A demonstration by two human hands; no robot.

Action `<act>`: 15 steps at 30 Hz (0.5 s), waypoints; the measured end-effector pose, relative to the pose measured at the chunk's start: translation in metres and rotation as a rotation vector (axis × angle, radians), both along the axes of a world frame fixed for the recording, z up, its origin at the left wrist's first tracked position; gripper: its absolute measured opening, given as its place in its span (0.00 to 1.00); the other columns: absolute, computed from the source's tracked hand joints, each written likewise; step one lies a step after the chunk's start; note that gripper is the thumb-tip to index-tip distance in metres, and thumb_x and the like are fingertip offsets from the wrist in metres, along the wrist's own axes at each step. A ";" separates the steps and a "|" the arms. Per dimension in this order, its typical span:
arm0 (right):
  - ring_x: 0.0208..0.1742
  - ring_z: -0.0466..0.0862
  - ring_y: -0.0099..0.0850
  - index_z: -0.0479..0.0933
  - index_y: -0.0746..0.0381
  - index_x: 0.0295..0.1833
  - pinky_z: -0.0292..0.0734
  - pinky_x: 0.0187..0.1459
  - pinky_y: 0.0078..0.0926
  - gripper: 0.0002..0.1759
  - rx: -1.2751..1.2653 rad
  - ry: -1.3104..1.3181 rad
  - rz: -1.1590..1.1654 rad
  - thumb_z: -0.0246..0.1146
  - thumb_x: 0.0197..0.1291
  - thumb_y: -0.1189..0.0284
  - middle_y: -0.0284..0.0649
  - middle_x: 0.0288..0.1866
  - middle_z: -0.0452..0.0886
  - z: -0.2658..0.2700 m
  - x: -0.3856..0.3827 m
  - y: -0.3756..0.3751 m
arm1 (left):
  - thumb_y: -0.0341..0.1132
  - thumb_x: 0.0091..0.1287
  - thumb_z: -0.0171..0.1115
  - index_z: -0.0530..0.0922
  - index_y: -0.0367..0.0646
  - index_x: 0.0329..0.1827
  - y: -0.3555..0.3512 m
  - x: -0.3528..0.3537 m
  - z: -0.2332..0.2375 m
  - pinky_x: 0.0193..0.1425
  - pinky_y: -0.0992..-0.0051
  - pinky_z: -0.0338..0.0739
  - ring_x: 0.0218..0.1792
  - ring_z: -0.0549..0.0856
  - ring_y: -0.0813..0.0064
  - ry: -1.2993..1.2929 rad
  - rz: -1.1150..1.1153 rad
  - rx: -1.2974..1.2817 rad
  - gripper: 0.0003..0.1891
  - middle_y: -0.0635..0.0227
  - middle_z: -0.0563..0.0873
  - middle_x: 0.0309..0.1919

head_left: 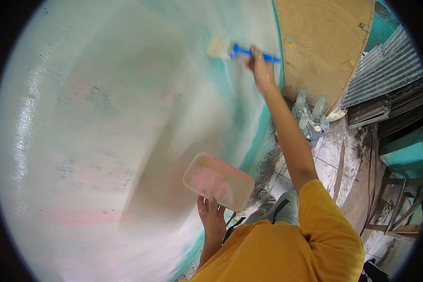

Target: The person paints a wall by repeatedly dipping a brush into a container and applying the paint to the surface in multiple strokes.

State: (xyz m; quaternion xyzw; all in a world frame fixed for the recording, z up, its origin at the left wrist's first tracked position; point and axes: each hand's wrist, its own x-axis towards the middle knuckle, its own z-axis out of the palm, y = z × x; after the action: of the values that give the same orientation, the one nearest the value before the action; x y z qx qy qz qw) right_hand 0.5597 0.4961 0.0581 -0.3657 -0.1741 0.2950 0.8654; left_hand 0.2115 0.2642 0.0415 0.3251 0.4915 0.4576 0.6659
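Hands are well apart from each other, each closed on something of its own. Toward 1 o'clock from the centre of the view, the right hand (pixel 259 68) grips a paintbrush (pixel 254 53) by its blue handle, the arm reaching up from 5 o'clock. Its pale bristles (pixel 218 48) point to 9 o'clock, in front of a large painted wall (pixel 108 61); they are blurred, so whether they touch the wall cannot be told. Just below centre, toward 6 o'clock, the left hand (pixel 212 215) holds a shallow rectangular tub (pixel 238 193) by its lower edge, fingers spread against it. The tub has rounded corners and a pinkish rim, and its open side faces the camera; pink paint (pixel 210 182) lies inside, toward the tub's 8 o'clock side. The wall fills the view from 6 round through 9 to 12 o'clock, whitish, with patches of pink and teal, a dark soft shadow and a bright shine near 9 o'clock. A brown panel (pixel 322 42) stands at 1 to 2 o'clock, with cloudy bottles (pixel 310 110) grouped at its foot. Grey corrugated sheets (pixel 385 70) lean at 2 o'clock. At 3 o'clock is a dirty tiled floor (pixel 327 152), and at 4 o'clock a wooden frame (pixel 394 228). The person's yellow shirt (pixel 268 254) and grey trousers (pixel 285 212) show at 5 o'clock.
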 end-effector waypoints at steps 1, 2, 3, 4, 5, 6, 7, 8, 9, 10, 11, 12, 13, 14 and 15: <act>0.31 0.84 0.30 0.79 0.71 0.43 0.82 0.34 0.26 0.19 -0.100 0.034 -0.010 0.60 0.67 0.62 0.45 0.35 0.84 -0.038 -0.002 0.003 | 0.39 0.71 0.62 0.55 0.40 0.70 0.000 0.000 0.000 0.68 0.57 0.72 0.65 0.72 0.64 0.001 0.002 0.006 0.31 0.61 0.69 0.62; 0.30 0.84 0.29 0.79 0.71 0.43 0.81 0.33 0.26 0.19 -0.201 0.067 -0.018 0.60 0.67 0.62 0.45 0.34 0.84 -0.079 -0.003 0.003 | 0.39 0.72 0.61 0.55 0.40 0.70 0.000 0.000 0.000 0.68 0.57 0.72 0.65 0.72 0.64 0.001 0.006 0.011 0.31 0.61 0.69 0.62; 0.28 0.84 0.29 0.80 0.70 0.42 0.81 0.32 0.26 0.19 -0.291 0.046 -0.043 0.59 0.67 0.62 0.44 0.32 0.84 -0.123 -0.005 0.001 | 0.39 0.72 0.61 0.55 0.40 0.70 0.000 0.000 -0.002 0.68 0.57 0.72 0.65 0.72 0.64 0.001 0.004 0.014 0.31 0.61 0.69 0.62; 0.27 0.83 0.29 0.80 0.69 0.40 0.80 0.30 0.25 0.18 -0.381 0.025 -0.068 0.59 0.66 0.62 0.43 0.29 0.84 -0.151 -0.005 -0.005 | 0.40 0.72 0.61 0.56 0.40 0.70 0.000 -0.001 -0.004 0.68 0.57 0.72 0.65 0.72 0.64 0.001 0.010 0.009 0.31 0.62 0.69 0.62; 0.27 0.83 0.29 0.80 0.69 0.40 0.80 0.30 0.25 0.18 -0.380 0.029 -0.071 0.59 0.66 0.62 0.43 0.29 0.84 -0.158 -0.004 -0.014 | 0.40 0.71 0.62 0.56 0.40 0.70 0.000 -0.001 -0.006 0.68 0.57 0.71 0.65 0.72 0.64 0.004 0.014 0.003 0.31 0.63 0.69 0.62; 0.26 0.83 0.30 0.81 0.69 0.38 0.79 0.30 0.27 0.18 -0.473 -0.011 -0.036 0.58 0.66 0.63 0.43 0.26 0.83 -0.160 -0.003 -0.022 | 0.40 0.71 0.62 0.56 0.40 0.70 -0.001 0.000 -0.007 0.68 0.57 0.71 0.65 0.72 0.64 0.006 0.010 0.005 0.31 0.63 0.69 0.62; 0.25 0.83 0.31 0.81 0.69 0.36 0.79 0.30 0.29 0.18 -0.566 -0.052 0.001 0.58 0.65 0.63 0.42 0.23 0.83 -0.160 -0.002 -0.025 | 0.40 0.71 0.62 0.56 0.41 0.71 -0.001 0.001 -0.007 0.68 0.57 0.72 0.65 0.72 0.65 0.005 0.013 -0.004 0.31 0.63 0.69 0.62; 0.25 0.83 0.31 0.81 0.69 0.36 0.79 0.30 0.29 0.18 -0.564 -0.050 -0.001 0.58 0.65 0.63 0.42 0.23 0.83 -0.156 0.002 -0.020 | 0.40 0.71 0.62 0.56 0.41 0.71 -0.001 0.003 -0.008 0.68 0.57 0.72 0.66 0.72 0.65 0.004 0.017 -0.015 0.31 0.63 0.69 0.62; 0.26 0.84 0.32 0.81 0.69 0.34 0.79 0.32 0.31 0.18 -0.603 -0.228 -0.074 0.58 0.65 0.63 0.42 0.21 0.82 -0.138 0.007 -0.012 | 0.40 0.71 0.62 0.56 0.41 0.71 -0.001 0.005 -0.009 0.68 0.57 0.72 0.66 0.72 0.65 0.005 0.016 -0.015 0.31 0.63 0.69 0.62; 0.27 0.84 0.33 0.81 0.70 0.33 0.79 0.34 0.33 0.19 -0.640 -0.406 -0.145 0.58 0.64 0.63 0.42 0.20 0.82 -0.115 0.011 -0.005 | 0.44 0.71 0.62 0.57 0.42 0.70 -0.002 0.006 -0.010 0.67 0.55 0.72 0.65 0.73 0.62 0.043 0.011 -0.003 0.32 0.61 0.70 0.63; 0.28 0.84 0.33 0.81 0.70 0.33 0.79 0.36 0.34 0.20 -0.563 -0.453 -0.150 0.58 0.64 0.62 0.42 0.20 0.82 -0.081 0.012 -0.001 | 0.47 0.71 0.62 0.58 0.43 0.69 -0.002 0.006 -0.011 0.66 0.54 0.72 0.64 0.75 0.60 0.081 0.007 0.010 0.32 0.58 0.72 0.64; 0.28 0.85 0.33 0.81 0.71 0.33 0.79 0.38 0.36 0.20 -0.485 -0.500 -0.155 0.58 0.64 0.62 0.42 0.21 0.82 -0.042 0.014 0.001 | 0.47 0.71 0.62 0.58 0.43 0.69 -0.002 0.008 -0.010 0.66 0.54 0.72 0.64 0.75 0.60 0.082 0.007 0.010 0.32 0.58 0.72 0.64; 0.29 0.85 0.33 0.81 0.70 0.34 0.79 0.38 0.34 0.19 -0.343 -0.409 -0.145 0.58 0.65 0.62 0.43 0.24 0.83 -0.008 0.015 0.003 | 0.47 0.71 0.62 0.58 0.42 0.69 -0.002 0.010 -0.008 0.66 0.54 0.72 0.64 0.75 0.59 0.073 0.009 0.023 0.32 0.58 0.72 0.64; 0.30 0.84 0.33 0.81 0.69 0.35 0.79 0.38 0.33 0.18 -0.202 -0.318 -0.134 0.58 0.66 0.63 0.43 0.27 0.84 0.018 0.015 0.004 | 0.47 0.70 0.62 0.58 0.42 0.69 -0.003 0.010 -0.007 0.66 0.54 0.72 0.64 0.75 0.59 0.062 0.013 0.036 0.32 0.58 0.72 0.63; 0.30 0.84 0.33 0.81 0.69 0.35 0.79 0.38 0.33 0.18 -0.203 -0.319 -0.130 0.58 0.66 0.63 0.43 0.27 0.84 0.037 0.014 0.002 | 0.47 0.70 0.62 0.58 0.42 0.69 -0.003 0.010 -0.006 0.66 0.54 0.72 0.64 0.75 0.59 0.061 0.016 0.035 0.32 0.58 0.72 0.63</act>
State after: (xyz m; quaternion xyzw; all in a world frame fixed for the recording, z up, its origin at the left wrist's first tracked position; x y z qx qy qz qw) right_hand 0.5739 0.4981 0.0947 -0.5035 -0.2543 0.1928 0.8029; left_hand 0.2213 0.2614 0.0352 0.3465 0.5063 0.4612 0.6409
